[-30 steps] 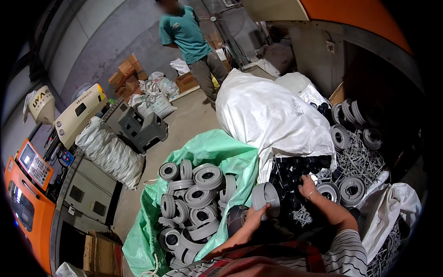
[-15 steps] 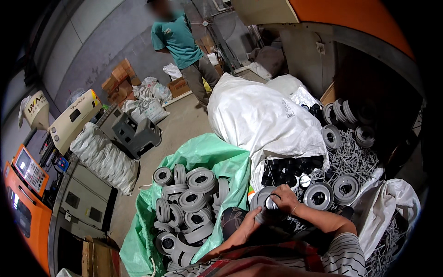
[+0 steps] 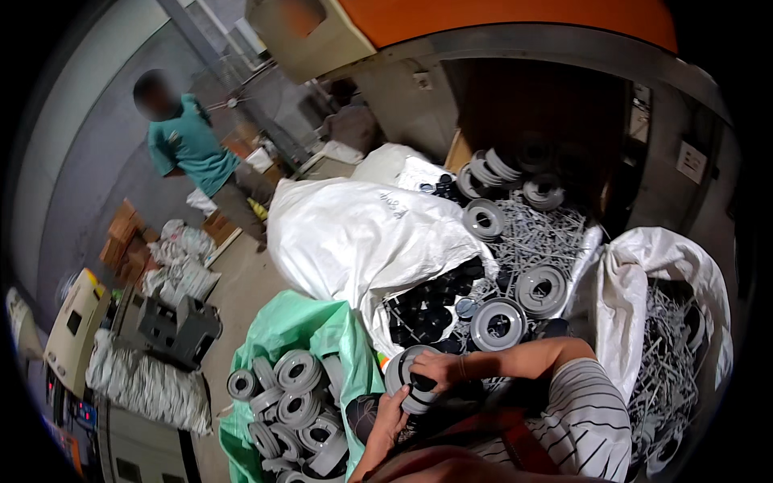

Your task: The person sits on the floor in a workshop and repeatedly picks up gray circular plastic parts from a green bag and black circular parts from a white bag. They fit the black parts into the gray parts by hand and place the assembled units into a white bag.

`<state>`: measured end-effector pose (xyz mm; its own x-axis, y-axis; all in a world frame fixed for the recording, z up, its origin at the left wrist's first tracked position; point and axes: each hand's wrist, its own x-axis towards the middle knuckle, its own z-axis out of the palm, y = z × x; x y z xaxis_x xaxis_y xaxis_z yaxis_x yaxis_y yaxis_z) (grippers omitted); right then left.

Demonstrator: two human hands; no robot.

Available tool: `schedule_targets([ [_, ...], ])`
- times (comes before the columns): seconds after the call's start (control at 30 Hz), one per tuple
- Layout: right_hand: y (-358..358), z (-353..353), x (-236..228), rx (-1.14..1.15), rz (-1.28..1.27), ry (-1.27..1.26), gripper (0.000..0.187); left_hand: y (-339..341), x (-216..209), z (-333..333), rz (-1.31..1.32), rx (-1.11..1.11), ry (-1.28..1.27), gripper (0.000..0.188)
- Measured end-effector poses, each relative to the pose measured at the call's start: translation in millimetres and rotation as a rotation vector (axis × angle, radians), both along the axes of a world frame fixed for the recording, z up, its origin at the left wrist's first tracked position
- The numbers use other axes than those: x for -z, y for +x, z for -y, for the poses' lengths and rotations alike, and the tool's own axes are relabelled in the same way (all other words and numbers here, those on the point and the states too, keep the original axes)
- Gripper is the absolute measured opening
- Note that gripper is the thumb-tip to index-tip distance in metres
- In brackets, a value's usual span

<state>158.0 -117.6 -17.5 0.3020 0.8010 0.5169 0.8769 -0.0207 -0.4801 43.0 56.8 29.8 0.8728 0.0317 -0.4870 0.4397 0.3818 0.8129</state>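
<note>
My left hand (image 3: 389, 414) grips the lower side of a grey round plastic part (image 3: 398, 372), shaped like a flanged ring, in front of my lap. On top of it, my right hand (image 3: 437, 369) is closed over a small black round piece (image 3: 423, 381), pressed at the ring's middle; my fingers hide most of it. Just beyond my hands, a white sack (image 3: 338, 233) lies with its mouth toward me, and black caps (image 3: 431, 310) spill from it. Two more grey flanged rings (image 3: 498, 324) rest to the right of these caps.
A green sack (image 3: 278, 322) of grey rings (image 3: 299, 370) stands at my left. Thin grey plastic sticks (image 3: 535, 235) are heaped ahead on the right; another white sack (image 3: 644, 249) holds more. A person in a teal shirt (image 3: 193, 145) stands beyond. An orange machine (image 3: 515, 20) overhangs the far side.
The view has swung right, so the scene sits further left. My right hand has closed over the black piece on the ring. My left hand keeps its grip.
</note>
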Motion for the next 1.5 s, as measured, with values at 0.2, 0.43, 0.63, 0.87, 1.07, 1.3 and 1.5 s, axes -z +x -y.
schedule_targets([
  [0.2,-12.9,-11.7,-5.0,0.286,-0.439,0.291,0.057,-1.4,-10.5,23.0,0.239,-0.091,0.175,0.034],
  [0.43,6.2,-3.6,-6.3,-0.336,-0.874,0.329,0.038,-3.9,-3.5,15.4,0.585,0.264,0.863,0.063],
  [0.63,-5.3,6.2,-58.6,-0.272,-1.742,0.524,0.034,5.9,-14.4,-2.2,0.822,0.47,1.066,0.07],
  [0.87,5.6,-1.0,-30.3,-0.112,-1.715,0.372,0.034,2.5,-7.1,-9.2,0.594,0.489,0.86,0.074],
  [1.07,10.6,2.7,-14.4,-0.026,-1.184,0.143,0.035,-5.9,-41.8,9.6,0.402,0.401,0.715,0.071],
  [1.3,13.3,-2.3,-0.8,-0.514,-2.321,0.429,0.029,-11.2,-23.8,13.3,0.678,0.362,0.911,0.072],
  [1.5,-3.4,-9.5,-5.2,-0.326,-1.61,0.349,0.029,-19.1,-10.6,15.6,0.54,0.238,0.757,0.074],
])
